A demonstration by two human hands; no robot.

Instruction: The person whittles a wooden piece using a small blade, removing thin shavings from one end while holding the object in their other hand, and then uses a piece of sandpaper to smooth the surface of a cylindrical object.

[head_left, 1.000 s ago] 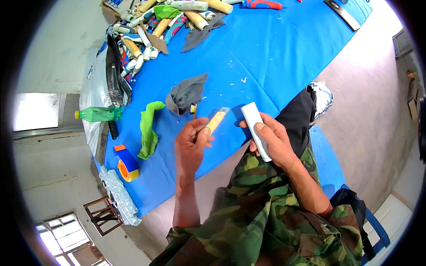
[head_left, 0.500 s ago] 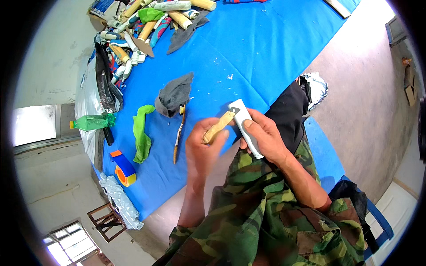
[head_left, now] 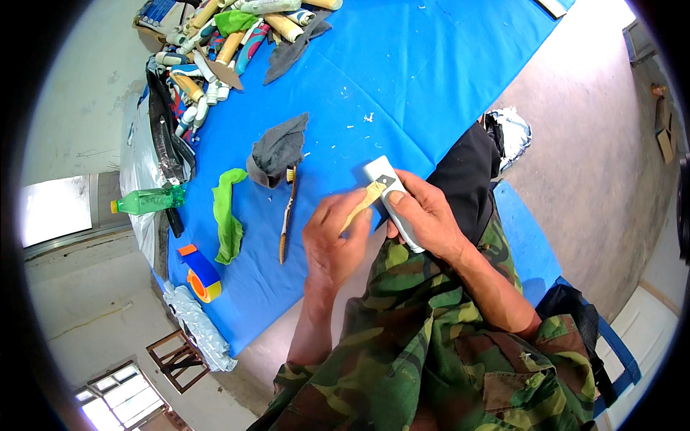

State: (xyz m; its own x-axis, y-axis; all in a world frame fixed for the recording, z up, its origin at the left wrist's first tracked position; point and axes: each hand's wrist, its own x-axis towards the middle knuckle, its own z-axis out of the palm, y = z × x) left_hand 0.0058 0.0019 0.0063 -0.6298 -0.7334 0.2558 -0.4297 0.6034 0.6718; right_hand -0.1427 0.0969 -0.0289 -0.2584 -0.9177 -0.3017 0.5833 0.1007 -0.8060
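My right hand point(head_left: 436, 224) is wrapped around a white and grey elongated plastic device point(head_left: 379, 170), its thumb pressed on the near side. In my left hand point(head_left: 332, 241) a folded pale-yellow strip point(head_left: 362, 205) is pinched between thumb and fingers. The strip's far end touches the device near a dark grey patch at its upper end. I cannot tell whether the strip is cloth or tape. To the left of that hand lies a toothbrush point(head_left: 287, 219) with a brown handle, its bristles against a crumpled grey cloth point(head_left: 279, 152).
A green cloth point(head_left: 228, 215), a blue and orange tape dispenser point(head_left: 201, 276) and a green bottle point(head_left: 151, 200) lie on the left of the blue-covered table point(head_left: 381, 79). Many similar handheld devices are piled point(head_left: 230, 50) at the far left. White crumbs dot the cover.
My left hand has turned and shifted slightly up, its fingers now covering more of the strip. The device stays in my right hand, and the whole view has shifted a little.
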